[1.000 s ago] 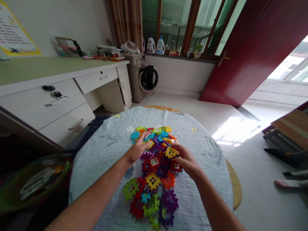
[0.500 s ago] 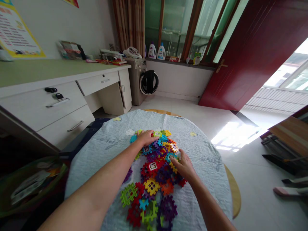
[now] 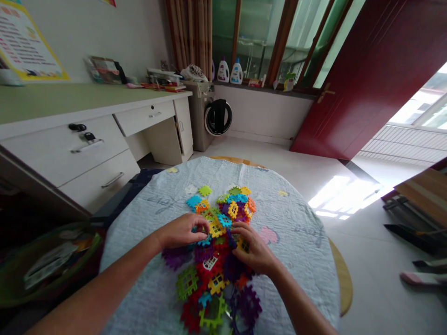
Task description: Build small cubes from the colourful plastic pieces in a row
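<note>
The pile of toy tiles [image 3: 216, 260] lies in the middle of the round table [image 3: 344, 279], on a pale blue cloth [image 3: 153, 209]. It reaches from the middle down toward the near edge, which is out of the picture.

The left hand [image 3: 181, 231] rests on the left side of the pile with its fingers bent down. The tips touch a yellow tile [image 3: 216, 229]. I cannot tell if it is pinching the tile or only touching it. The right hand [image 3: 253, 251] lies on the right side of the pile, fingers curled over some tiles. I cannot tell if it has hold of one.

The tiles have little teeth that hook together. If a hand lifts one, it could drag others along and spill them. The tiles near the near edge could slide off onto the floor [image 3: 314, 172]. A pull on the cloth could move the whole pile.

There is bare cloth to the left, to the right and at the far edge. One green tile [image 3: 205, 190] lies alone near the far edge. On the right the wooden rim shows past the cloth.
</note>
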Available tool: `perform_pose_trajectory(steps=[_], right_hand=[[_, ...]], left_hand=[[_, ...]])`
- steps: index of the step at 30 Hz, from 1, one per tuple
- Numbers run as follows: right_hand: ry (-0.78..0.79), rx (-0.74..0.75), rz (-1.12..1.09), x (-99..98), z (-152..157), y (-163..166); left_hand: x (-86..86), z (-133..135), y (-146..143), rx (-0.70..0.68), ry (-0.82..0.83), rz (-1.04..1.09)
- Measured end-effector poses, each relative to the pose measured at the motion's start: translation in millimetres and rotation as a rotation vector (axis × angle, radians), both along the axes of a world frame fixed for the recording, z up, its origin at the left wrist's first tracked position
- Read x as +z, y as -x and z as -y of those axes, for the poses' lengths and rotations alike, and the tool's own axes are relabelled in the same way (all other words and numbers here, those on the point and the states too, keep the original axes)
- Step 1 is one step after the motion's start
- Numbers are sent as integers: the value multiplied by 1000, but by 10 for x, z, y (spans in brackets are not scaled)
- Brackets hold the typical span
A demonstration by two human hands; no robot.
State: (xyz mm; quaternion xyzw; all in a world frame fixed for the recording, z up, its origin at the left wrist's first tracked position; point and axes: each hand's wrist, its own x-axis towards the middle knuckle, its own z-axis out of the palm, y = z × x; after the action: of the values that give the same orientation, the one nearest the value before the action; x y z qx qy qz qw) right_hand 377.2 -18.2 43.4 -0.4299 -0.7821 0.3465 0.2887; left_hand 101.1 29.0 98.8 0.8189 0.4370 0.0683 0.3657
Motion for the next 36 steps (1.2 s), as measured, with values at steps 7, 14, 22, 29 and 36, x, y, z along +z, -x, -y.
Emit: perform_pose_trajectory(steps=[7, 14, 22, 29, 36], right_hand=[[5, -103, -26, 234, -48, -188], [-5, -413, 24, 128, -212, -483], [17, -422, 46, 97, -214, -538], [76, -369, 117, 67, -233, -451], [54, -311, 180, 34, -139, -316]], left_hand=[[-17, -372, -141, 158, -387, -15], [-145, -1221, -1310, 118, -357, -257], [-399, -1437, -1722, 26, -208, -373], [-135, -1182, -1407, -124, -149, -363], [165, -477, -605, -265, -114, -216]])
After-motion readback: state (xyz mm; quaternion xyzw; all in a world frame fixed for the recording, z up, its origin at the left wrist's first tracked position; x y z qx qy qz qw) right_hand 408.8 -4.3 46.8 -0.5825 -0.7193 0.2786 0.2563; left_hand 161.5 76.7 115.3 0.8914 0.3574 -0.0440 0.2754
